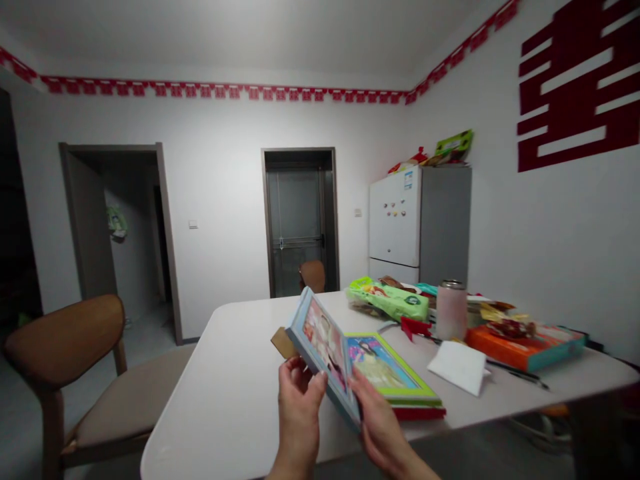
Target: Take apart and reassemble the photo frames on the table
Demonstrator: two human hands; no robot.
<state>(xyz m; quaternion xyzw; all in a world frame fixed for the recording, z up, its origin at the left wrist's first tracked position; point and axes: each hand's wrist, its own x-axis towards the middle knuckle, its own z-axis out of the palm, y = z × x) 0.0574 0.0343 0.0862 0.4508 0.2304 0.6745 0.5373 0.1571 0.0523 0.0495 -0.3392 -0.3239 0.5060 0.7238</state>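
Note:
A light-blue picture frame (325, 340) with a photo in it is held tilted above the table, its brown stand flap (283, 344) sticking out behind. My left hand (301, 400) grips its left edge, fingers curled behind and thumb at the rim. On the opposite side my right hand (373, 413) has its fingers closed along the right edge. Just beyond, a green picture frame (420, 393) lies face up on the table, showing a figure in a pale dress. Under it a red edge (425, 413) shows, belonging to something mostly covered.
The white table (225, 373) also bears a green wipes pack (390, 300), a pink can-shaped cup (451, 313), a white folded paper (459, 367), an orange box (510, 343) and a black pen (520, 375). A wooden chair (75, 340) stands left, a fridge (395, 220) behind.

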